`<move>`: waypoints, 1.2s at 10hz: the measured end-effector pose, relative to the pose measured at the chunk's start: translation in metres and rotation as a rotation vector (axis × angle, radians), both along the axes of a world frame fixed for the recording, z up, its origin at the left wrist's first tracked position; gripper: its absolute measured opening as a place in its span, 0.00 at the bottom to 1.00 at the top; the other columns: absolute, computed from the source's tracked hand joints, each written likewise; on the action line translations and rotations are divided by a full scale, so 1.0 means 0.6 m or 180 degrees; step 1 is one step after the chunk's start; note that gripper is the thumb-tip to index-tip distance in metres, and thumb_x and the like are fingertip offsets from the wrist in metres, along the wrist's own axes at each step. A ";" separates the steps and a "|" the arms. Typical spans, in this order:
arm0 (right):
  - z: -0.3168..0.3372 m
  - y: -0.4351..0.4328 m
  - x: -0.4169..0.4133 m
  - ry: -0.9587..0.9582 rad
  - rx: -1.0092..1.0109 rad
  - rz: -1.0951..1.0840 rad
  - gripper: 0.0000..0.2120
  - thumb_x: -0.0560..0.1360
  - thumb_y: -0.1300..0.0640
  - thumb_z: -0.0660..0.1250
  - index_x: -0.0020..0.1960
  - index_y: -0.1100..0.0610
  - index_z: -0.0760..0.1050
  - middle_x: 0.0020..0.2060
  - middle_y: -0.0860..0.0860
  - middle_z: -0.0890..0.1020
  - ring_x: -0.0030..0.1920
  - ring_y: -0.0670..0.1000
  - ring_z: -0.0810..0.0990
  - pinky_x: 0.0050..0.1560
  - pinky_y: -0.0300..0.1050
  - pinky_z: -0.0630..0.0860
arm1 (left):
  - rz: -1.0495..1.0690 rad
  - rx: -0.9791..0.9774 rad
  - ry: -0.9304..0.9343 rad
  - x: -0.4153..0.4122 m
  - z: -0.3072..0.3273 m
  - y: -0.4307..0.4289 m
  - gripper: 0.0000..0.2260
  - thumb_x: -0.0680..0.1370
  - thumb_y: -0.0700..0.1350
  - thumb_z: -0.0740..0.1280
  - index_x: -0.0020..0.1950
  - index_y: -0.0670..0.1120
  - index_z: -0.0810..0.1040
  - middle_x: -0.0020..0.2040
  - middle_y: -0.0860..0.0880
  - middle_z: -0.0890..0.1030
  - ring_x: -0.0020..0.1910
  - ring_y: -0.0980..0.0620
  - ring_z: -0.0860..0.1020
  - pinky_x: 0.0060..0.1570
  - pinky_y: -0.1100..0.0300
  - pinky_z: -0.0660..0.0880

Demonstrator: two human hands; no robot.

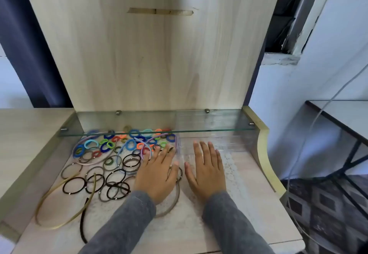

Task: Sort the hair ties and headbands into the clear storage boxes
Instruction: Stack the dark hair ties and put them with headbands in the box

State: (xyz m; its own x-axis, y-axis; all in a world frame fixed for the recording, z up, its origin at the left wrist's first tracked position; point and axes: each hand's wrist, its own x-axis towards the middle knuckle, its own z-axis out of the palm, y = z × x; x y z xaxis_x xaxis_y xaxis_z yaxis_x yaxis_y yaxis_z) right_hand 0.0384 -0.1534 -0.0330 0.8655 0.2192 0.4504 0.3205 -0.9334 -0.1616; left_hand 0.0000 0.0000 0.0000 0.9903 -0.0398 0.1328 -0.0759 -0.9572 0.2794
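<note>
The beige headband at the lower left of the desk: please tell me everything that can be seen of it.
The beige headband is a thin, smooth open arc, plastic by its look. It lies flat on the desk at the lower left, closed curve toward the person, both ends pointing at the pile of ties. Its arms run across black hair ties; a black headband lies close beside it. The left hand and the right hand rest elsewhere, not touching it.

I see my left hand (157,176) flat over the edge of the spread of hair ties (111,154), fingers straight. My right hand (207,171) lies flat just beside it, fingertips near the clear storage boxes (219,134) under the glass shelf (139,121). A beige headband (57,206) lies far left.
</note>
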 end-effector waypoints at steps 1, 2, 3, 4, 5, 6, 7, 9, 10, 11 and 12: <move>0.005 -0.026 0.007 0.0114 0.0164 -0.0210 0.32 0.76 0.40 0.48 0.73 0.58 0.63 0.70 0.56 0.68 0.73 0.56 0.61 0.73 0.49 0.51 | -0.0093 -0.0308 0.0152 0.003 -0.003 -0.019 0.25 0.82 0.57 0.45 0.79 0.54 0.48 0.79 0.56 0.49 0.77 0.57 0.45 0.74 0.57 0.41; 0.011 -0.052 0.020 0.0522 0.0195 -0.0166 0.38 0.72 0.36 0.37 0.76 0.55 0.52 0.76 0.53 0.56 0.76 0.52 0.48 0.74 0.46 0.43 | -0.0085 -0.0748 0.0171 0.005 -0.003 -0.038 0.26 0.83 0.55 0.48 0.79 0.51 0.48 0.79 0.55 0.49 0.77 0.58 0.46 0.74 0.61 0.43; 0.022 -0.072 0.034 0.0742 0.0149 -0.0132 0.42 0.69 0.36 0.32 0.77 0.55 0.50 0.77 0.51 0.52 0.76 0.51 0.45 0.75 0.47 0.43 | -0.0095 -0.0892 0.0147 0.019 -0.002 -0.045 0.25 0.83 0.53 0.50 0.79 0.49 0.48 0.79 0.54 0.49 0.77 0.58 0.47 0.74 0.61 0.44; 0.026 -0.083 0.040 0.0671 0.0003 -0.0133 0.41 0.69 0.37 0.32 0.76 0.55 0.52 0.76 0.51 0.54 0.76 0.52 0.48 0.75 0.49 0.45 | -0.0189 -0.0590 0.0224 0.029 -0.008 -0.055 0.25 0.83 0.52 0.50 0.79 0.49 0.48 0.79 0.53 0.50 0.77 0.57 0.48 0.73 0.61 0.43; 0.028 -0.091 0.043 0.0634 -0.0092 -0.0134 0.40 0.70 0.38 0.32 0.76 0.55 0.52 0.76 0.50 0.54 0.76 0.51 0.48 0.75 0.50 0.45 | -0.0194 -0.0427 0.0335 0.034 -0.016 -0.065 0.26 0.83 0.53 0.49 0.79 0.48 0.48 0.79 0.52 0.50 0.77 0.56 0.47 0.73 0.60 0.42; 0.028 -0.096 0.048 0.0671 -0.0148 -0.0092 0.39 0.70 0.38 0.32 0.76 0.54 0.52 0.77 0.49 0.53 0.76 0.51 0.47 0.75 0.50 0.45 | -0.0192 -0.0183 0.0477 0.035 -0.025 -0.070 0.26 0.83 0.54 0.47 0.79 0.48 0.48 0.79 0.51 0.49 0.77 0.55 0.46 0.74 0.57 0.42; 0.029 -0.102 0.054 0.0723 -0.0144 -0.0015 0.40 0.69 0.38 0.32 0.76 0.53 0.52 0.77 0.48 0.52 0.76 0.50 0.46 0.74 0.49 0.43 | -0.0227 0.0333 0.0690 0.038 -0.032 -0.072 0.26 0.82 0.55 0.45 0.79 0.48 0.48 0.79 0.50 0.47 0.77 0.53 0.45 0.75 0.53 0.39; 0.044 -0.112 0.057 0.0707 -0.0094 0.0090 0.34 0.73 0.39 0.37 0.75 0.53 0.56 0.74 0.48 0.59 0.75 0.51 0.50 0.74 0.48 0.44 | -0.0224 0.0834 0.1081 0.040 -0.038 -0.072 0.29 0.82 0.57 0.42 0.79 0.45 0.41 0.79 0.48 0.40 0.77 0.51 0.40 0.75 0.49 0.38; 0.044 -0.114 0.057 0.0731 -0.0077 0.0115 0.36 0.72 0.38 0.36 0.74 0.52 0.56 0.74 0.48 0.59 0.75 0.51 0.50 0.74 0.49 0.43 | -0.0234 0.0892 0.1137 0.041 -0.042 -0.070 0.29 0.82 0.58 0.41 0.78 0.45 0.40 0.79 0.47 0.39 0.77 0.50 0.39 0.75 0.49 0.38; 0.044 -0.116 0.056 0.0723 -0.0078 0.0111 0.34 0.73 0.39 0.38 0.74 0.52 0.56 0.74 0.48 0.59 0.75 0.51 0.50 0.74 0.50 0.43 | -0.0249 0.0876 0.1116 0.043 -0.043 -0.071 0.29 0.82 0.58 0.41 0.78 0.45 0.41 0.79 0.47 0.40 0.77 0.50 0.39 0.75 0.49 0.38; 0.048 -0.116 0.051 0.0699 -0.0075 0.0118 0.35 0.72 0.38 0.37 0.73 0.52 0.58 0.73 0.48 0.61 0.75 0.51 0.51 0.74 0.51 0.43 | -0.0262 0.0808 0.1077 0.045 -0.044 -0.068 0.29 0.82 0.57 0.42 0.78 0.45 0.42 0.79 0.48 0.41 0.77 0.51 0.40 0.75 0.49 0.38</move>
State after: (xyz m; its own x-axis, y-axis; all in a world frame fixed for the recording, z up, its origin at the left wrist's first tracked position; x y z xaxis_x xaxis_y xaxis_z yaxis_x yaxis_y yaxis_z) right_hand 0.0691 -0.2231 -0.0043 0.9334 0.2609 0.2465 0.3142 -0.9260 -0.2095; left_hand 0.0269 -0.0407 -0.0267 0.9686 -0.1099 -0.2230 -0.0994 -0.9934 0.0579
